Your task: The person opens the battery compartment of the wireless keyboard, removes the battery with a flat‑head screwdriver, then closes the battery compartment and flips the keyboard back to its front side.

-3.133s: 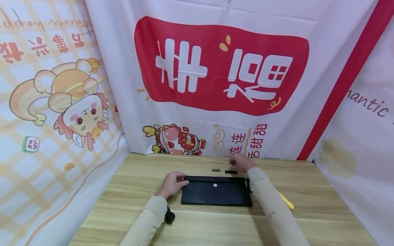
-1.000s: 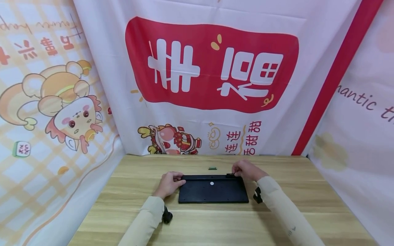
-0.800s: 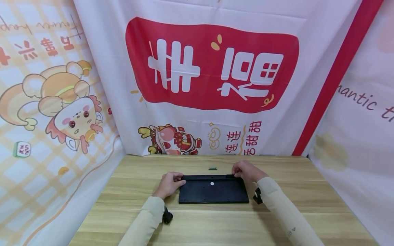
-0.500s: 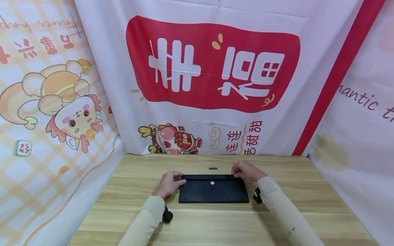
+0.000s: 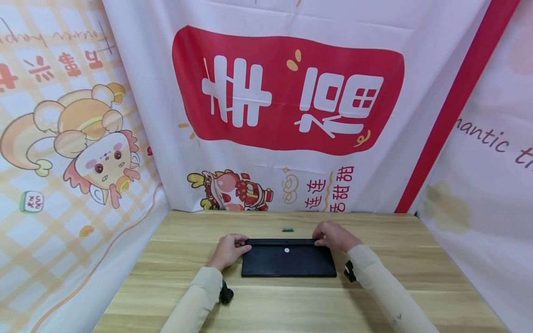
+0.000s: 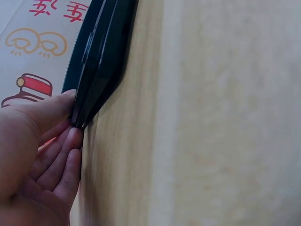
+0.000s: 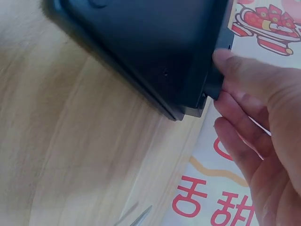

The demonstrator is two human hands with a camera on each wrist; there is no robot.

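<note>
A black keyboard [image 5: 287, 264] lies face down, a white round sticker on its underside and a raised strip along its far edge. My left hand [image 5: 228, 249] pinches its far left corner; in the left wrist view the thumb [image 6: 61, 106] is on one face and fingers are at the other. At the far right end, my right hand [image 5: 335, 236] pinches a small black battery cover [image 7: 217, 80] against the strip. The head view mostly hides this cover behind the fingers, and whether it is seated I cannot tell. A small green battery [image 5: 288, 230] lies behind the keyboard.
The wood-grain table [image 5: 275, 305] reaches back to a printed cloth [image 5: 287, 185]. Similar cloths hang at left and right. A pointed metal tip [image 7: 141, 217] shows at the bottom of the right wrist view.
The black cover lay on the table behind the keyboard; my right hand has brought it to the strip's right end, then shifted slightly left. My left hand keeps its corner.
</note>
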